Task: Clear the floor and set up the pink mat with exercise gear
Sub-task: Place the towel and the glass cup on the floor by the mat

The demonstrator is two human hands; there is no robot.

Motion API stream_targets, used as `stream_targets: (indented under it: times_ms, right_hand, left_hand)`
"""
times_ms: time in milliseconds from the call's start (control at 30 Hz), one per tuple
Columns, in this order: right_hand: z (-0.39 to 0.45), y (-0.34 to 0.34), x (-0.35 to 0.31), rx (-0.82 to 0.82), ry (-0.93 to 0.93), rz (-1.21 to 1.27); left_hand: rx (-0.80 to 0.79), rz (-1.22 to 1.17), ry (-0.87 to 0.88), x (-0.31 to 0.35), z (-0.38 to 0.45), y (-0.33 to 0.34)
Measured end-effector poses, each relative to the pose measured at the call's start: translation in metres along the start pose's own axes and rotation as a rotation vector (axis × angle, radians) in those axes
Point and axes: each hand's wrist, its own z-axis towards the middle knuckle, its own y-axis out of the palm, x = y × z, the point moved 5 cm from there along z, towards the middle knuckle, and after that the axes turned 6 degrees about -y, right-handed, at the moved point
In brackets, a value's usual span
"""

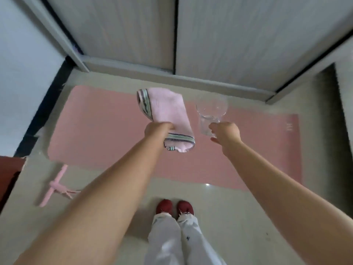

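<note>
The pink mat (99,131) lies flat on the pale floor in front of me, along the wardrobe. My left hand (158,129) grips a folded pink towel (168,109) with striped ends and holds it in the air above the mat's middle. My right hand (225,131) holds a clear glass (211,113) by its base, also above the mat, just right of the towel. Both arms are stretched forward. A pink resistance band with foot loops and a bar handle (56,186) rests on the floor left of my feet, off the mat's near left corner.
Grey sliding wardrobe doors (248,35) stand just behind the mat. A white wall (23,73) with a dark skirting closes the left side. Something dark red (9,173) sits at the left edge. My red slippers (174,207) stand on bare floor before the mat.
</note>
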Motion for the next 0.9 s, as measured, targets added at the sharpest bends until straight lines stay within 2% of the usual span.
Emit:
stream_targets:
  times_ms: [133, 333, 600, 800, 900]
  right_hand:
    - [0.005, -0.114, 0.087, 0.226, 0.212, 0.227]
    - [-0.039, -0.242, 0.242, 0.458, 0.518, 0.541]
    - [-0.112, -0.364, 0.439, 0.481, 0.802, 0.643]
    - [-0.134, -0.406, 0.54, 0.509, 0.866, 0.735]
    - [-0.134, -0.418, 0.582, 0.587, 0.902, 0.785]
  left_hand:
    - [-0.176, 0.305, 0.037, -0.02, -0.013, 0.117]
    - [-0.315, 0.726, 0.123, -0.108, -0.059, 0.262]
    - [-0.509, 1.312, 0.241, -0.255, -0.138, 0.454]
    - [-0.497, 1.578, 0.391, -0.351, -0.162, 0.549]
    - [-0.487, 1.634, 0.404, -0.392, -0.152, 0.58]
